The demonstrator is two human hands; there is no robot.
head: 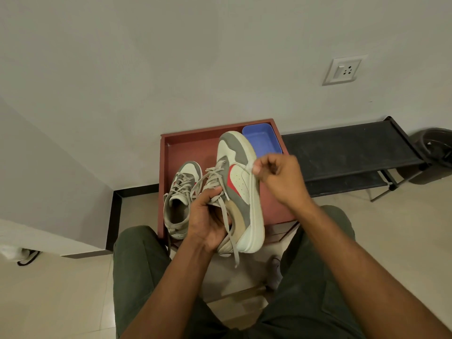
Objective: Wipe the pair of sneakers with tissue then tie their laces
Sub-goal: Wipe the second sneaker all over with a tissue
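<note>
My left hand [208, 216] grips the raised sneaker [241, 192] at its opening, laces [227, 216] dangling. My right hand [278, 178] pinches a small tissue [250, 166] against its sole edge. Beyond, the other sneaker [181, 201] sits unlaced on the red tray [186, 140], beside a blue tub [261, 139].

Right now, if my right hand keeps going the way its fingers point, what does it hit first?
Your right hand points left, pinching something small and white, probably tissue, at the held sneaker's sole edge. It is already touching or nearly touching that sole, so that is what it meets first.
</note>
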